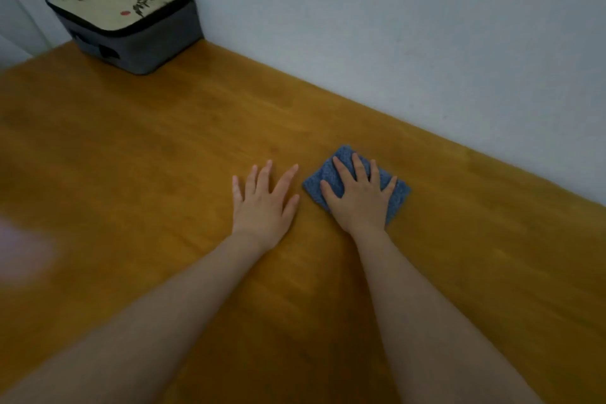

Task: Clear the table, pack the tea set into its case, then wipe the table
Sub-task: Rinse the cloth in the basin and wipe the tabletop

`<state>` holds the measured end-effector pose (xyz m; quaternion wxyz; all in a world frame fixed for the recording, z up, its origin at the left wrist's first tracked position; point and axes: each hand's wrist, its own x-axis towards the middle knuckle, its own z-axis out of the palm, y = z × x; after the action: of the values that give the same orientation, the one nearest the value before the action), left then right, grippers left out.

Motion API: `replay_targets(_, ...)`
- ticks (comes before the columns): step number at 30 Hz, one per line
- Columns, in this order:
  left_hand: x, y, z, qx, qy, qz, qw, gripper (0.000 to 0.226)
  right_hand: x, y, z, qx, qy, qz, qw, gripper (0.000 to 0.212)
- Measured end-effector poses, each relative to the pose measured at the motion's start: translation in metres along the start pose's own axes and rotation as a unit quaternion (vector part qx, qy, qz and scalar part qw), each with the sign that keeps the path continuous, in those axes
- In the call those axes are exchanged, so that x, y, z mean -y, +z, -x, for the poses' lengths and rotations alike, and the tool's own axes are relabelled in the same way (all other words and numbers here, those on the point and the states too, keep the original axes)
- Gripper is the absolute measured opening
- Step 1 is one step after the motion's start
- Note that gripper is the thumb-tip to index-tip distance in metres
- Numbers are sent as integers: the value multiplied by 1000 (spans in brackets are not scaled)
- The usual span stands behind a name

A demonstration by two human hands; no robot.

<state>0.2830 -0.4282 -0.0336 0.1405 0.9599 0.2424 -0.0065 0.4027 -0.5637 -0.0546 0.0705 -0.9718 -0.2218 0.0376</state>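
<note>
Table (131,174): cloth (398,199) under right hand (359,200), near edge

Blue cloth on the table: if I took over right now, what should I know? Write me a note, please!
Left grip: flat on the wooden table, fingers straight, holding nothing.
Right grip: pressing flat on the folded blue cloth, on the side of the table near the wall.
Tea set case: lid closed, at the table's far left corner by the wall.
Done: no tea things in sight on the table, so packing looks finished.
Left: wiping the table. How much is already wiped cannot be told.
</note>
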Motion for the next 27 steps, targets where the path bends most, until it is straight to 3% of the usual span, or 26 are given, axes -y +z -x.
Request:
replay_targets(5, -25, 15, -55, 0, 76, -15, 997, 54, -29, -4, -71, -17, 19, 8, 1000, 65)
replay_targets(12, -54, 22, -92, -30, 82, -30, 996, 52, -57, -10, -129, -28, 10, 12, 999, 65)
replay_targets(18, -78, 18, -99, -16, 71, -18, 997, 49, -73, -14, -133, -23, -8, 8, 1000, 66)
replay_targets(27, -100, 20, -76, -6, 81, -6, 997, 50, -130, -24, -108, -19, 41, 21, 999, 65)
